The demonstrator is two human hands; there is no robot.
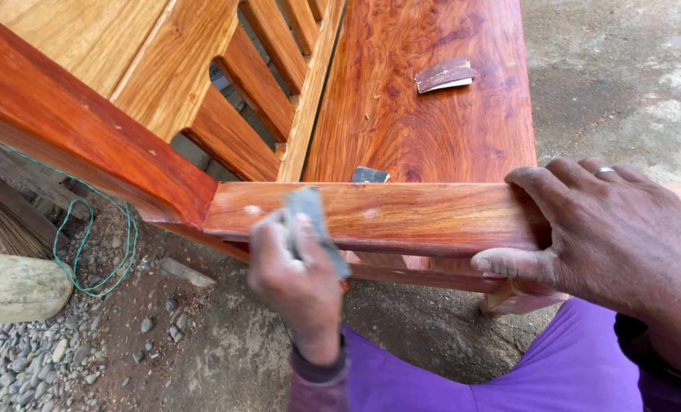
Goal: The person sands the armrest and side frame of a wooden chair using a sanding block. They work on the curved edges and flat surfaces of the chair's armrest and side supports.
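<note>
Folded sandpaper (444,75) lies on the surface (424,114) at upper centre; below it the armrest (401,217) crosses the frame, cord (88,252) on the ground at lower left.

An outdoor woodworking yard: a half-finished reddish hardwood bench (424,114) with slatted back (256,91) fills the upper frame, scraps of sandpaper (444,75) lie on its seat, and bare dirt and gravel (43,358) with green cord (88,252) spread at lower left.

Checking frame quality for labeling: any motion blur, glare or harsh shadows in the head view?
Head view: soft, even daylight, no hard shadows; left hand and the grey sandpaper piece it grips are motion-blurred; right hand on the armrest rail is sharp; mild sheen on the glossy seat board, nothing blown out.
</note>
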